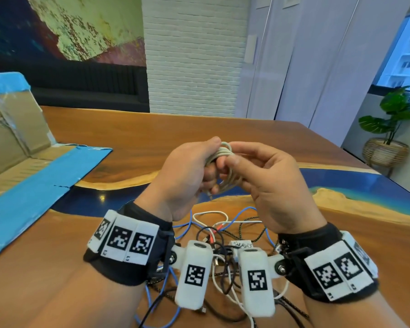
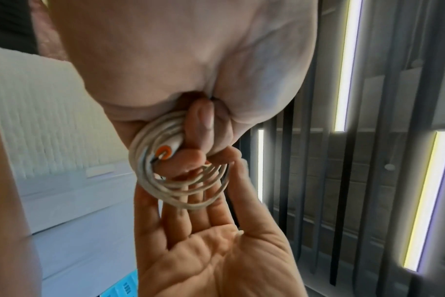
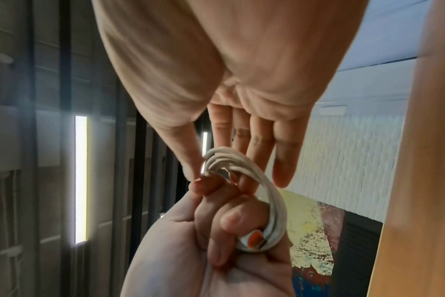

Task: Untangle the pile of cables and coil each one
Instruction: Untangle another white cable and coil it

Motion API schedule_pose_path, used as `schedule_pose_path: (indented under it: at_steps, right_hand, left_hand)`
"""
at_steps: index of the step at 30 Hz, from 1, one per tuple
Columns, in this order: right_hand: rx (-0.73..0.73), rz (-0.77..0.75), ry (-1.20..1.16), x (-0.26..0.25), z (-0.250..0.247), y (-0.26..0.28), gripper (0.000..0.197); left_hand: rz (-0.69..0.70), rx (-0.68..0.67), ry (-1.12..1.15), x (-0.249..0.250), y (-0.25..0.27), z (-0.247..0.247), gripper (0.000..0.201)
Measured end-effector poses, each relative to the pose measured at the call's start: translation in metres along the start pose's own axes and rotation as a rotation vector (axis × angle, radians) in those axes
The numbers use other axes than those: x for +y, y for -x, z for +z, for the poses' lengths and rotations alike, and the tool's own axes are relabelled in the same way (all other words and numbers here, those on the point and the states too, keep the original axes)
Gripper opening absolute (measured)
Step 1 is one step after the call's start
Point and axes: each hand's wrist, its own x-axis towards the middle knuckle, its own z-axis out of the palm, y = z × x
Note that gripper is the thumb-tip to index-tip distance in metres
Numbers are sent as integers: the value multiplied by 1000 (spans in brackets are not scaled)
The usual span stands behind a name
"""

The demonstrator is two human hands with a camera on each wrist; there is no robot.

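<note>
A white cable (image 1: 223, 151) wound into a small coil is held up between both hands above the table. My left hand (image 1: 208, 169) grips one side of the coil (image 2: 150, 180) with curled fingers, and an orange-tipped plug (image 2: 164, 153) lies against them. My right hand (image 1: 229, 155) pinches the coil's top between thumb and index finger, its other fingers (image 3: 283, 160) straight behind the loops (image 3: 275, 201). The plug (image 3: 254, 239) sits by the left fingers (image 3: 229, 219). Below my wrists lies a tangled pile of cables (image 1: 223, 230): blue, white, black, braided and red.
An opened cardboard box (image 1: 21, 147) edged with blue tape lies on the left of the wood-and-blue-resin table (image 1: 133, 131). A small white adapter (image 1: 240, 245) sits in the pile. A potted plant (image 1: 393, 114) stands on the floor beyond the table's right edge.
</note>
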Motion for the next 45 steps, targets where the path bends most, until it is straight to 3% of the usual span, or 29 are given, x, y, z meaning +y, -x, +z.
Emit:
schedule_pose_path:
  at_steps: [5,8,11,16,18,22,24,30,35,37,41,45]
  right_hand:
    - [17,64,64,5,2,0,22]
    - [-80,187,-118,3,5,1,23]
    - [-153,197,-200,2,7,4,28]
    - [-134,98,123,3,3,2,66]
    - [-70,21,256,4,4,3,69]
    - [136,-65,364,6,3,0,58]
    - [166,-56,361,4,2,0,45]
    - [93,-56,338,3,3,3,29]
    - [-10,-5,37,-10,0,4,28]
    - [-35,32,-93,-15,-2,5,27]
    - [-84,33,-166,-29,-8,5,27]
    - [-49,17,-202,-37,-21,1,24]
  left_hand:
    - [105,72,-233,1,-1,-3,50]
    - [113,-2,-274,1,-1,-5,51]
    - [121,-48,-345,-1,0,-7,57]
    - [139,-36,-308,2,1,-6,41]
    - [161,-25,-302,4,1,-5,42]
    - [216,35,-323,5,0,-6,44]
    - [241,46,-372,4,-1,-9,47]
    - [233,76,-413,4,-2,-13,47]
    - [188,146,-452,-1,-4,-15,35]
    - [155,90,-446,-3,-4,-18,35]
    - [202,-68,-438,3,-1,-21,14]
    - [185,-123,-424,6,1,-24,17]
